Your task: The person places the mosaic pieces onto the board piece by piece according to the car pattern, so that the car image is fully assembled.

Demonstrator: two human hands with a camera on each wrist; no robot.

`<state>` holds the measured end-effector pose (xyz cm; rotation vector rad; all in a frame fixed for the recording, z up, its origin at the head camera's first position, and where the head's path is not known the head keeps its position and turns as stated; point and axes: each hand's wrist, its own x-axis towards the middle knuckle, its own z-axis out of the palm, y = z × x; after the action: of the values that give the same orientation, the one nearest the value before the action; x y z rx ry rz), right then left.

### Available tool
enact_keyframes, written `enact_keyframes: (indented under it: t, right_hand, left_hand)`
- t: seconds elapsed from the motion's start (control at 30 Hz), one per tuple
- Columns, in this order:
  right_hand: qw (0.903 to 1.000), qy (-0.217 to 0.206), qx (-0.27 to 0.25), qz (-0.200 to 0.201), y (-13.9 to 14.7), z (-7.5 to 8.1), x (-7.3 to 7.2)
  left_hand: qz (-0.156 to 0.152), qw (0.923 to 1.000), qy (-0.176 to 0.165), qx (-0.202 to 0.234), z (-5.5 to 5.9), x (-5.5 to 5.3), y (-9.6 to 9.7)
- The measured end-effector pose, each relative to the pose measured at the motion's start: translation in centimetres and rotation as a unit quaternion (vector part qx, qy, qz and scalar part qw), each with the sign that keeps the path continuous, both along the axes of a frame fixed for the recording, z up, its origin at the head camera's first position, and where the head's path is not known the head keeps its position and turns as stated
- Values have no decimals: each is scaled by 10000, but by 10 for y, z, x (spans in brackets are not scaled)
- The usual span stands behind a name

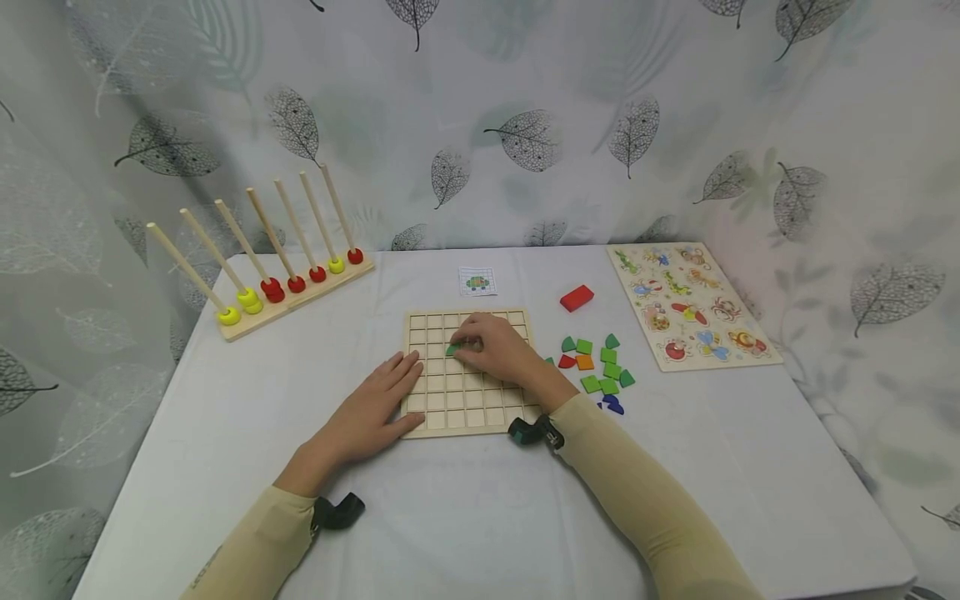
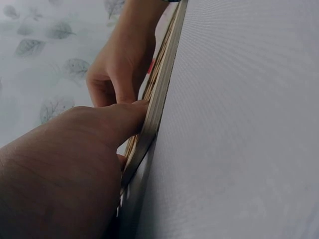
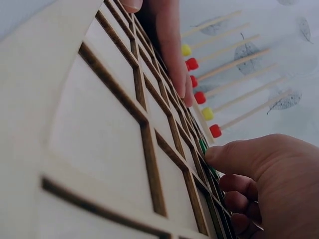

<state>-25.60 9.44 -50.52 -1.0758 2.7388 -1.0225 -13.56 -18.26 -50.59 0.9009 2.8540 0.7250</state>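
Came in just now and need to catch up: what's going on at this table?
A person is working with small coloured pieces on a wooden grid board. The right hand pinches a green piece at the far left part of the grid; whether it is seated in a cell is hard to tell. The left hand rests against the board's left side. More loose pieces lie to the right, and a small picture card lies beyond the far edge.

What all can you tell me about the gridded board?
The board looks wooden, pale and squarish, dark-sided ribs dividing it into cells. It lies flat on the table. The left grip rests on its left side; the right grip pinches a green piece at its far half, perhaps touching the board.
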Motion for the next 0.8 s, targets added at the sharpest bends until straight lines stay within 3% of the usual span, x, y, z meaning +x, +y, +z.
enact_keyframes:
  t: [0.47,0.8]
  right_hand:
    - [9994,-209,-223,-136,11,19,4]
    - [9989,206,-432,-24,34,36,9]
  left_hand:
    - [50,10000,-74,35,2,2,1]
    - [38,10000,-4,16,-2,1,0]
